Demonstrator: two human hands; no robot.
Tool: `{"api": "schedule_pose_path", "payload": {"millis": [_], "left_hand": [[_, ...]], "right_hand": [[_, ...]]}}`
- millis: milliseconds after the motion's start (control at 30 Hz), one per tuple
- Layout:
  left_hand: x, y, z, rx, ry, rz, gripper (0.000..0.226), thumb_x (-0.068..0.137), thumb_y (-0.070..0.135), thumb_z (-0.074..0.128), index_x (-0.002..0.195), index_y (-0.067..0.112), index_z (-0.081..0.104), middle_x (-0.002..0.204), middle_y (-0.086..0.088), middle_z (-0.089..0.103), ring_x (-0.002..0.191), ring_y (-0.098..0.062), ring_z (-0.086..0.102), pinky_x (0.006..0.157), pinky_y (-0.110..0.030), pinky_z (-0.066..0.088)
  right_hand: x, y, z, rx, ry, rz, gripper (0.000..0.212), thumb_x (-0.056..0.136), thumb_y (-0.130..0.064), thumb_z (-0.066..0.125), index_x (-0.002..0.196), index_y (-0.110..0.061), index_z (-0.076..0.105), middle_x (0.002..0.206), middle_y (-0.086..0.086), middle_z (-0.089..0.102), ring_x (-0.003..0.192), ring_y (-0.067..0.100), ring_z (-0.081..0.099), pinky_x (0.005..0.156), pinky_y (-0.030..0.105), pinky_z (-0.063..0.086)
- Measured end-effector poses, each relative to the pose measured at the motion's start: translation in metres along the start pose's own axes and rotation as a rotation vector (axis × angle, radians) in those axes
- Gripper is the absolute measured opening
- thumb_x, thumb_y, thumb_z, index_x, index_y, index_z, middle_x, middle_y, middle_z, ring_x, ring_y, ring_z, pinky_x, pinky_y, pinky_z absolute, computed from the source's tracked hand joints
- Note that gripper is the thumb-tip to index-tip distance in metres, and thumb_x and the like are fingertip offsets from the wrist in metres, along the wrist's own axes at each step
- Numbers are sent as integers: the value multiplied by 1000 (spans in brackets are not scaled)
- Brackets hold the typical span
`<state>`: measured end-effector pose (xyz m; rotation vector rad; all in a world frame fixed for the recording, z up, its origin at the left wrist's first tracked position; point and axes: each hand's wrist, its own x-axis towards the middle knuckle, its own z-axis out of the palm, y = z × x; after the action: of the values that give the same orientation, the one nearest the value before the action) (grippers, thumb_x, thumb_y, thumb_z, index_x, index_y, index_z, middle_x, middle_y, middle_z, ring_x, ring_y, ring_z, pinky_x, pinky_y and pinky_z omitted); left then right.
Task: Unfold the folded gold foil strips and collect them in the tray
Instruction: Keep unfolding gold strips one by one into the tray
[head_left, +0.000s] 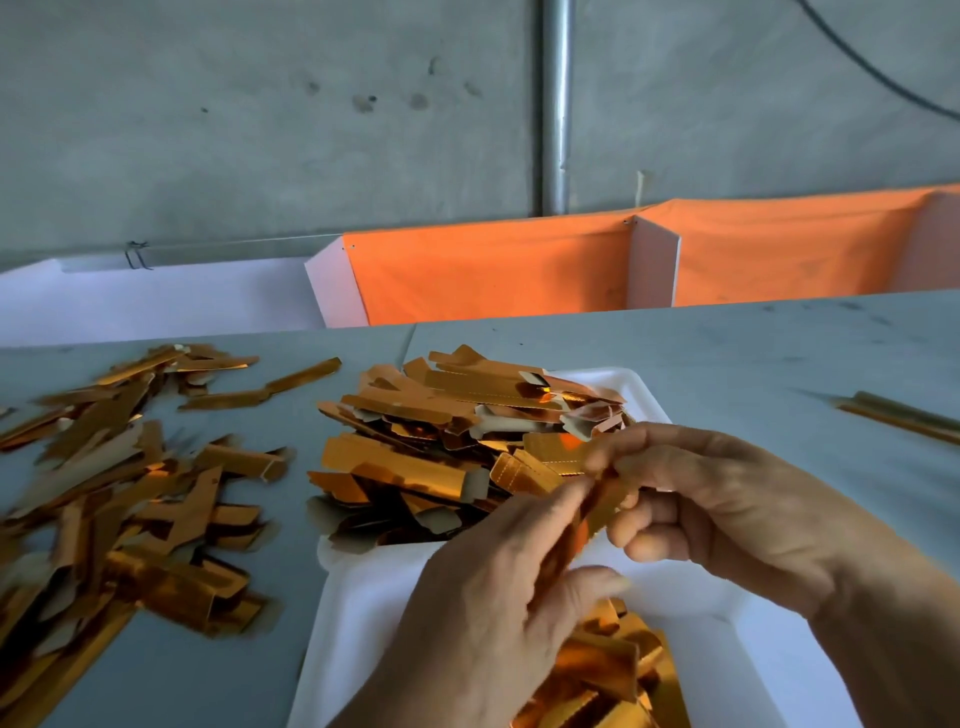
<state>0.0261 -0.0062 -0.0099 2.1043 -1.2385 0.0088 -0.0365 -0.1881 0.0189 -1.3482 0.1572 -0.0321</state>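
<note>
I see one gold foil strip (597, 499) pinched between both hands at centre right of the frame, above the white tray (374, 613). My left hand (498, 613) grips its lower end with curled fingers; my right hand (727, 499) pinches the upper end. Collected strips (457, 441) heap the tray's far end. Folded strips (119, 499) lie at left on the grey table (727, 353). I can read no writing anywhere.
</note>
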Motion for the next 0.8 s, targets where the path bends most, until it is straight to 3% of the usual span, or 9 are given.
{"api": "schedule_pose_path", "payload": {"millis": [67, 133, 267, 400, 533, 633, 800], "left_hand": [[1, -2, -4, -54, 3, -22, 45, 90, 59, 33, 130, 44, 45, 96, 20, 63, 92, 7, 57, 78, -15, 47], [1, -2, -9, -229, -24, -90, 47, 84, 59, 31, 111, 35, 60, 85, 19, 69, 82, 7, 63, 75, -18, 52], [2, -3, -12, -442, -155, -134, 38, 88, 52, 39, 104, 28, 65, 87, 15, 73, 80, -2, 69, 75, -21, 55], [0, -6, -10, -346, -130, -133, 42, 85, 60, 44, 104, 27, 61, 86, 2, 71, 80, -12, 68, 76, -40, 55], [0, -7, -7, -140, 90, -115, 63, 67, 71, 42, 123, 44, 50, 105, 23, 58, 100, 7, 54, 83, -12, 46], [0, -3, -4, -95, 171, -53, 71, 63, 74, 42, 130, 49, 43, 116, 27, 50, 108, 7, 49, 89, -13, 45], [2, -1, -2, 25, 245, 40, 65, 77, 57, 47, 139, 40, 39, 123, 27, 49, 112, 7, 46, 88, -7, 42]], "right_hand": [[-2, -1, -1, 14, -16, -5, 18, 76, -26, 76, 83, -11, 75, 69, 9, 62, 61, 18, 67, 50, 23, 52], [-4, -1, -3, -70, -19, -28, 31, 69, -42, 79, 83, -14, 75, 77, 5, 65, 74, 14, 66, 56, 20, 52], [-6, -5, -6, -189, -43, -77, 32, 66, -45, 74, 79, -16, 74, 75, 0, 67, 71, 8, 63, 60, 17, 50], [-8, -6, -4, -228, -87, -46, 19, 72, -33, 74, 80, -15, 74, 64, 9, 65, 54, 13, 62, 52, 18, 50], [-7, -5, -3, -206, -39, 4, 12, 68, -22, 69, 76, -16, 75, 65, 16, 67, 54, 16, 65, 50, 21, 52], [-7, -5, 0, -120, 3, 1, 13, 63, -19, 69, 74, -15, 75, 64, 19, 67, 52, 17, 65, 47, 21, 52], [-7, -6, 2, -44, 5, 17, 14, 61, -19, 72, 74, -13, 75, 64, 17, 67, 52, 16, 66, 47, 21, 52]]}}
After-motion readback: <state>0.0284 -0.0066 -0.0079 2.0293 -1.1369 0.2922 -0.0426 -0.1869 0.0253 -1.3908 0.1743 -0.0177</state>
